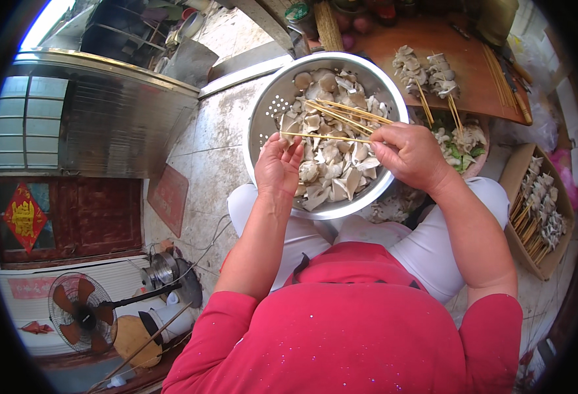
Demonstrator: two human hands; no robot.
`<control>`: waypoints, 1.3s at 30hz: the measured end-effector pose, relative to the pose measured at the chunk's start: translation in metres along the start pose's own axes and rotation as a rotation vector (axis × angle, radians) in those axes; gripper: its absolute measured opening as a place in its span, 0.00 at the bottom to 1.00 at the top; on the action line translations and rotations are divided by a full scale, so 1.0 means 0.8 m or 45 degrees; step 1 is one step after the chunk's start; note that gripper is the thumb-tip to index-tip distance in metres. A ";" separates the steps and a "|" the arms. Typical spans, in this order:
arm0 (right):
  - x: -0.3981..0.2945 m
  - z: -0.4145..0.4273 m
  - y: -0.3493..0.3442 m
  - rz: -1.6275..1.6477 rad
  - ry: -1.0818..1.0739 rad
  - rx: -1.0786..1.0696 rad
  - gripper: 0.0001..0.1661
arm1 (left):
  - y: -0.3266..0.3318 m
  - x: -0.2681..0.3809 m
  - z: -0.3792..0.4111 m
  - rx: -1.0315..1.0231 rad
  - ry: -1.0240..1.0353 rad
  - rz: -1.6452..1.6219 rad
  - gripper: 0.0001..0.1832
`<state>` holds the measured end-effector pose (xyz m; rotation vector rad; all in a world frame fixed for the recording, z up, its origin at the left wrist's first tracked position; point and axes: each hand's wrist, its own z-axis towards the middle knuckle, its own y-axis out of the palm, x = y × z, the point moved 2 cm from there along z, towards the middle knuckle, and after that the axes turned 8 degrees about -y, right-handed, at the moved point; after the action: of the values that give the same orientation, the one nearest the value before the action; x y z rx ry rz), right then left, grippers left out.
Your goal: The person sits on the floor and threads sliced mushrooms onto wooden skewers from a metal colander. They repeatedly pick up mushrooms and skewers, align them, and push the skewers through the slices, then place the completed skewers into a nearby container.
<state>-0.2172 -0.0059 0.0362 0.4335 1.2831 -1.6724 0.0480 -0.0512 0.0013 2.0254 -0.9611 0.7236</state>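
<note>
A perforated stainless steel colander, heaped with torn oyster mushrooms, rests in front of me by my knees. My right hand pinches a bamboo skewer near one end, above the mushrooms. At its other end, my left hand holds a piece of oyster mushroom against the tip. Whether the tip has pierced that piece I cannot tell. Several bare skewers lie across the heap, their near ends beside my right hand; whether it also grips them is unclear.
Loaded mushroom skewers lie on a wooden board, with loose skewers and a wooden-handled tool. A cardboard box of finished skewers stands right. Below the board sits a tub of mushrooms and greens. Left are a fan and cable.
</note>
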 end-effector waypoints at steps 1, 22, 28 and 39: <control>0.000 0.000 0.000 0.006 -0.008 -0.003 0.08 | 0.000 0.000 0.001 -0.007 0.002 -0.003 0.20; 0.006 -0.002 0.006 0.089 0.047 -0.058 0.09 | -0.010 0.009 0.004 -0.009 0.053 -0.207 0.12; 0.003 0.000 0.004 0.101 0.081 -0.088 0.09 | -0.007 0.010 0.000 0.000 0.067 -0.131 0.11; 0.002 -0.001 0.001 0.178 0.108 -0.083 0.09 | 0.000 0.010 -0.003 -0.056 0.052 -0.076 0.11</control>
<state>-0.2176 -0.0060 0.0343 0.5476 1.3340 -1.5055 0.0525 -0.0520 0.0088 1.9848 -0.8818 0.7030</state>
